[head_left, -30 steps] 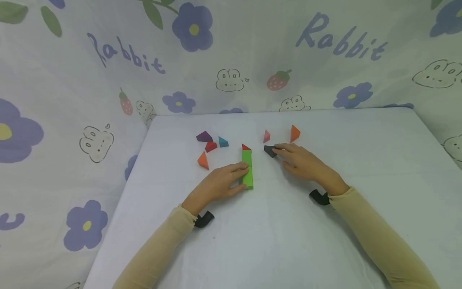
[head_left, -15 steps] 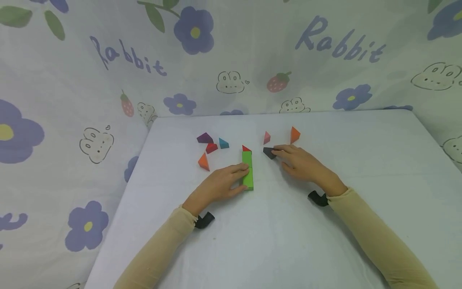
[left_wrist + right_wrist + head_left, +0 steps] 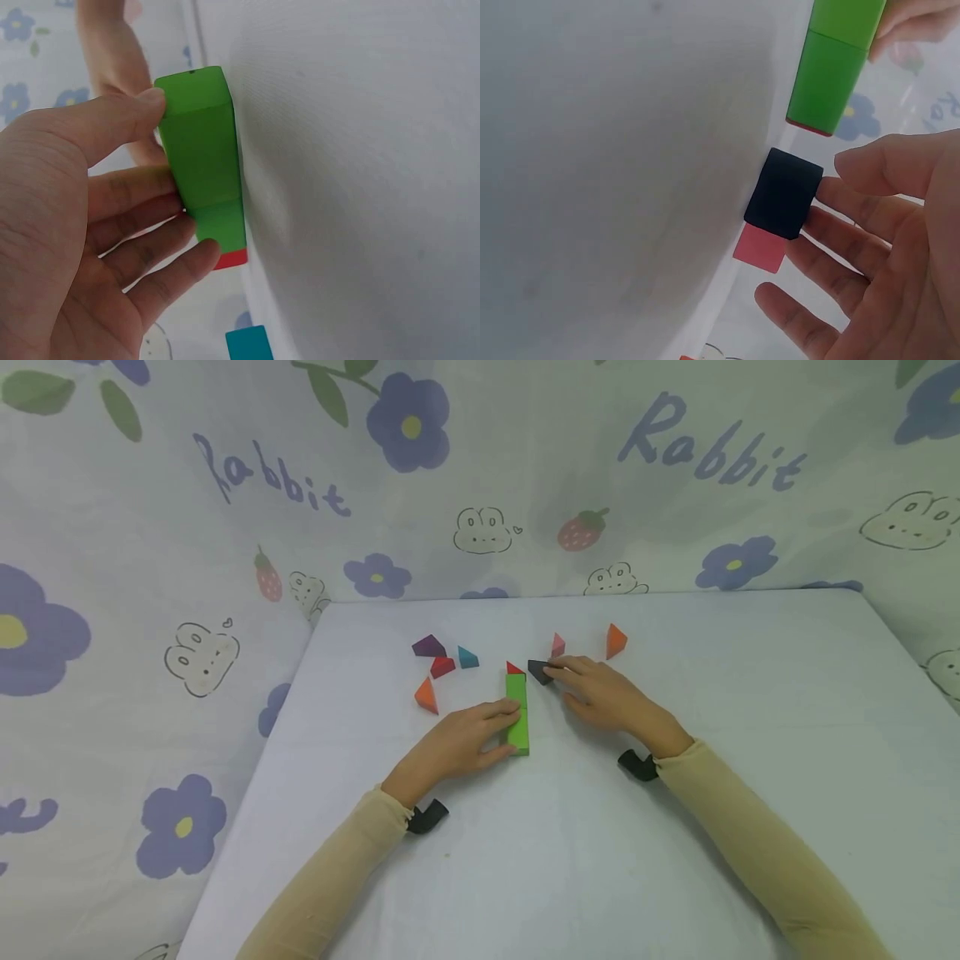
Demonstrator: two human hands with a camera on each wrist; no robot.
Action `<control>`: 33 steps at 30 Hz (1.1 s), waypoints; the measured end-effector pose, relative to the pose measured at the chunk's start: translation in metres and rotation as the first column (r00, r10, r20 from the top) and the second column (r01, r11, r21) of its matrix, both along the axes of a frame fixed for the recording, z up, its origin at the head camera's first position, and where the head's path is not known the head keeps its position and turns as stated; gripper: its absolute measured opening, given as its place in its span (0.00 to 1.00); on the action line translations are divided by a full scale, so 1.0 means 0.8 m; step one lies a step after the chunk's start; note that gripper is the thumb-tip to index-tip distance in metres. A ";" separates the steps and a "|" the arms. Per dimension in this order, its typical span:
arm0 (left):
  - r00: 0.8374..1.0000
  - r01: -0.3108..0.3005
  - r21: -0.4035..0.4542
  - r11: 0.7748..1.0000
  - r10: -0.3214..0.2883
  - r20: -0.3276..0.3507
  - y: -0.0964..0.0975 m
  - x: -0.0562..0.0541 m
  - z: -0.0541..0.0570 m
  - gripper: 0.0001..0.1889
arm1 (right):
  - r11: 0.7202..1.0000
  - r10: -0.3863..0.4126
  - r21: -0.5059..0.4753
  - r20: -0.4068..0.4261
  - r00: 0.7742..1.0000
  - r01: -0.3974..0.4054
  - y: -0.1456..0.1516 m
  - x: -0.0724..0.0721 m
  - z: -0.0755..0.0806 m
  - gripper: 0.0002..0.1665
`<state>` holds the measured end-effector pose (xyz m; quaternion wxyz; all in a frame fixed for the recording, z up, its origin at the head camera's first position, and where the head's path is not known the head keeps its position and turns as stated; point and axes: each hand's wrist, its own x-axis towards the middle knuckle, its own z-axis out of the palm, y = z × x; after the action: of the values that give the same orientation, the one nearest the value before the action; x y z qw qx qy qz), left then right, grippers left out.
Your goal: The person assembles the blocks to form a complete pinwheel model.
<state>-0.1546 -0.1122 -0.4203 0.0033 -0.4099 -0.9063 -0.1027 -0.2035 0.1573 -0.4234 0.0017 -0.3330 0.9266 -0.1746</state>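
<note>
In the head view, my left hand lies along the left side of two green blocks standing end to end. In the left wrist view, its thumb touches the near end of the green blocks, and its fingers rest along the same side. A red block sits against their far end. My right hand touches the right side of a black angular block, just right of the red block. The right wrist view shows the fingers against the black block, the thumb held apart from it.
Left of centre lie purple, red, blue and orange blocks. A pink block stands just beyond the right fingers, with another orange block farther right. White cloth covers the table; a patterned curtain hangs behind.
My right hand has pushed the black block leftward, closer to the red and green blocks. My left hand stays in place on the green blocks.
</note>
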 end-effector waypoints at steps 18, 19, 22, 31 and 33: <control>1.000 0.005 -0.014 1.000 -0.005 -0.005 0.000 -0.002 0.001 0.29 | 1.000 0.016 -0.002 -0.019 1.000 -0.016 -0.020 -0.017 -0.001 0.29; 1.000 0.005 -0.012 1.000 -0.005 -0.003 0.001 -0.002 0.001 0.29 | 1.000 0.015 -0.004 -0.019 1.000 -0.015 -0.021 -0.017 -0.001 0.29; 1.000 0.004 -0.017 1.000 -0.004 0.006 0.001 -0.002 0.001 0.29 | 1.000 0.014 0.000 -0.019 1.000 -0.014 -0.023 -0.019 -0.002 0.29; 1.000 0.001 -0.027 1.000 -0.001 0.009 0.001 -0.002 0.000 0.29 | 0.999 0.034 0.001 -0.005 0.999 -0.034 -0.024 -0.022 -0.003 0.29; 1.000 0.001 -0.024 1.000 -0.001 0.007 0.001 -0.002 0.000 0.29 | 0.999 0.039 -0.003 -0.003 0.999 -0.039 -0.025 -0.023 -0.003 0.29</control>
<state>-0.1561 -0.1116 -0.4201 -0.0048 -0.4099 -0.9074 -0.0931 -0.2220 0.1371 -0.4260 0.0032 -0.3511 0.9197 -0.1756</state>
